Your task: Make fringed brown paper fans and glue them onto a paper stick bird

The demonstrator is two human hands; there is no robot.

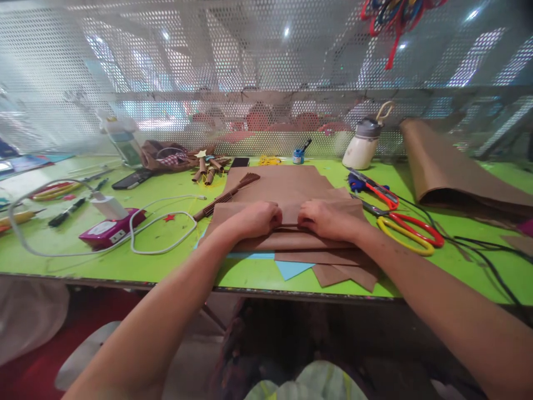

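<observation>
A sheet of brown paper (287, 242) lies in front of me with its near edge turned over into a fold. My left hand (260, 218) is closed on this fold, fingers curled and knuckles up. A short gap to the right, my right hand (320, 218) grips the same fold in a like way. The fingertips of both hands are partly hidden. Under the folded sheet is a stack of more brown paper (275, 180), with a light blue sheet (293, 270) poking out at the near side. A fringed brown paper roll (229, 194) rests beyond my left hand.
Right of the stack lie red-handled scissors (381, 191) and scissors with yellow and red handles (410, 233). A cream flask (363, 145) stands behind them, near a big rolled brown sheet (453, 166). Leftward are a purple power strip (110, 230), a white cable (137, 239) and a phone (132, 179).
</observation>
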